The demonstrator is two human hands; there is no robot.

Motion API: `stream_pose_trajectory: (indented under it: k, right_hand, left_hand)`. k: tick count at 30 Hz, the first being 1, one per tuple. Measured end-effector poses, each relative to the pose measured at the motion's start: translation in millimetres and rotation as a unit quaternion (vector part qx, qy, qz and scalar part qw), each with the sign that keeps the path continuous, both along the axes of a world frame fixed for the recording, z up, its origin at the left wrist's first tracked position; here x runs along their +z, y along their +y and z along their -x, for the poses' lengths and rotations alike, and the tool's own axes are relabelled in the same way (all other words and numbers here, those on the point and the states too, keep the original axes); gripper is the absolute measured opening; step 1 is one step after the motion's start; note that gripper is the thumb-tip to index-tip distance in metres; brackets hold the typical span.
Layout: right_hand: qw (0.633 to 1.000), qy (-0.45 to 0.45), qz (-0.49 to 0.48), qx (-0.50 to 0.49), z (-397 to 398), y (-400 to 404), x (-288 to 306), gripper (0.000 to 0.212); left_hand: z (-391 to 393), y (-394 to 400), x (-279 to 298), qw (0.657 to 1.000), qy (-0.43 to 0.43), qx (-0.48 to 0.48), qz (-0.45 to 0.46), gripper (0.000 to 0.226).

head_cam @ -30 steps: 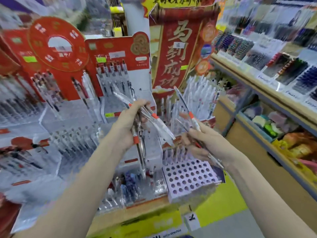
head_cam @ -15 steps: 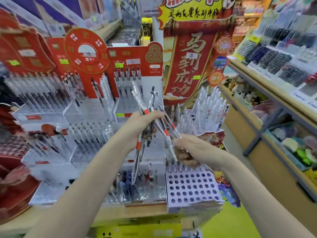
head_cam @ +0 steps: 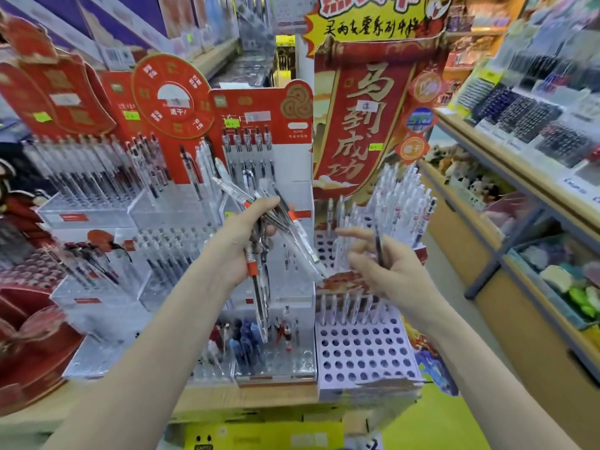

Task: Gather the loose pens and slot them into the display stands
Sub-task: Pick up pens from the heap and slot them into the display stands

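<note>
Left hand (head_cam: pixel 242 246) grips a fanned bundle of clear pens (head_cam: pixel 279 222) with orange bands, thumb across the top. Some barrels point up-left, one hangs straight down in front of the clear acrylic stand (head_cam: pixel 276 358), others angle down-right toward the right hand (head_cam: pixel 386 267). Right hand pinches a single dark pen (head_cam: pixel 378 245), roughly upright, between thumb and curled fingers; index finger is extended toward the bundle, not touching it as far as I can tell. Both hands are held in the air in front of the displays.

White perforated stand (head_cam: pixel 363 352) sits on the bench (head_cam: pixel 246 407) below the right hand: one row of white pens along its back edge, other holes unfilled. A higher tier behind it holds a dense cluster of white pens (head_cam: pixel 402 196). Red scroll sign (head_cam: pixel 367 118) stands behind that. More clear pens racked in acrylic stands to the left under red header cards (head_cam: pixel 259 115). Shelf (head_cam: pixel 519 164) of dark pens on the right.
</note>
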State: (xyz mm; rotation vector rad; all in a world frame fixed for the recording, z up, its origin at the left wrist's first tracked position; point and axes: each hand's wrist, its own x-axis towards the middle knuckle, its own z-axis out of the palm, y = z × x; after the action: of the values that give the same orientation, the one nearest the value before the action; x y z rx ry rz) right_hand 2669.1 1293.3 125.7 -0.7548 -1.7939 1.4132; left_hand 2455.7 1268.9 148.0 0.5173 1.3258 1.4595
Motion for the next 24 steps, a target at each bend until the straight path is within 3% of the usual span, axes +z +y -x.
stream_pose_trajectory:
  k: [4,6,8,10,12,14,17,20,24]
  right_hand:
    - [0.991,0.0,-0.129,0.046,28.4,-3.5,8.9,0.041]
    - [0.986,0.023,-0.164,0.033,46.8,-5.6,14.4,0.033]
    - [0.985,0.085,-0.152,0.005,66.5,-10.3,23.9,0.018]
    - [0.979,0.186,-0.066,-0.037,86.9,-10.6,34.8,0.005]
    - [0.969,0.238,-0.004,-0.063,109.6,-8.1,47.3,0.018]
    - [0.975,0.214,-0.02,-0.049,138.6,-10.4,57.4,0.025]
    - [0.984,0.174,-0.036,0.0,187.6,-22.7,63.0,0.024]
    - [0.988,0.149,-0.036,0.014,239.9,-33.2,67.8,0.022]
    - [0.985,0.126,-0.105,-0.047,315.5,-46.5,76.4,0.02]
  left_hand:
    - [-8.1,-4.6,2.7,1.0,-0.001,-0.008,0.005,0.019]
    - [-3.0,-12.5,6.0,1.0,0.013,0.008,-0.004,0.017]
    - [10.8,-26.4,11.1,0.998,0.058,0.023,-0.021,0.017]
    - [30.7,-46.2,17.7,0.985,0.167,0.048,-0.021,0.019]
    - [58.8,-67.6,21.8,0.947,0.305,0.096,-0.023,0.029]
    - [92.5,-87.1,24.7,0.901,0.414,0.123,-0.038,0.027]
    - [152.2,-109.8,30.9,0.861,0.481,0.165,-0.035,0.023]
    - [209.5,-126.2,46.4,0.829,0.532,0.168,-0.044,0.035]
    - [277.6,-136.8,62.6,0.744,0.657,0.121,-0.037,0.045]
